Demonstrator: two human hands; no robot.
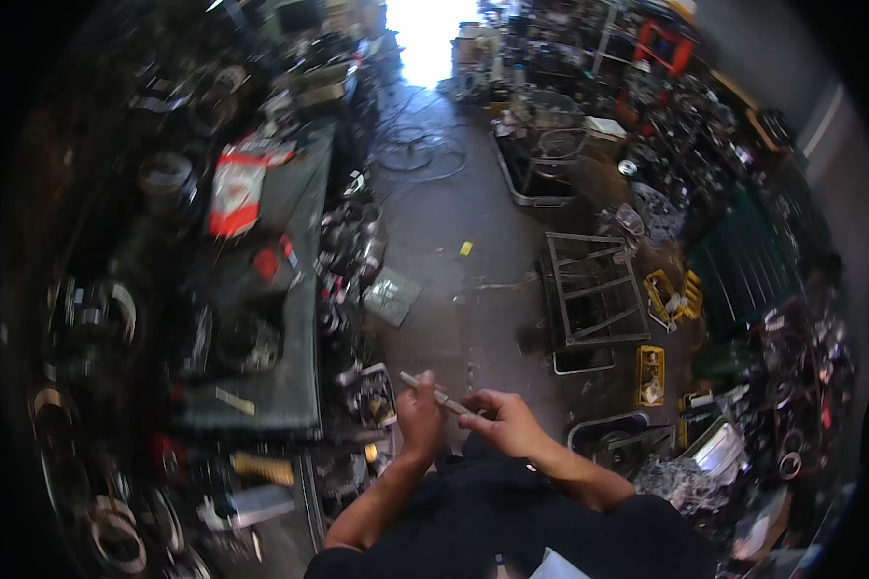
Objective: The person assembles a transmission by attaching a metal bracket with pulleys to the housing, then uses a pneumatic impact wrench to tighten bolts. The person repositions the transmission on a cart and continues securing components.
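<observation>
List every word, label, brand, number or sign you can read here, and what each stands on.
No text can be read in this picture.
Red-and-white bag on the table: any print is too blurred to read.
Yellow piece on the floor: too small to tell.
Slim rod in left hand and right hand: no lettering discernible.

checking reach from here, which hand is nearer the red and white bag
Left hand. The red and white bag lies ahead of it and to its left; the right hand is farther off, to the left hand's right.
</observation>
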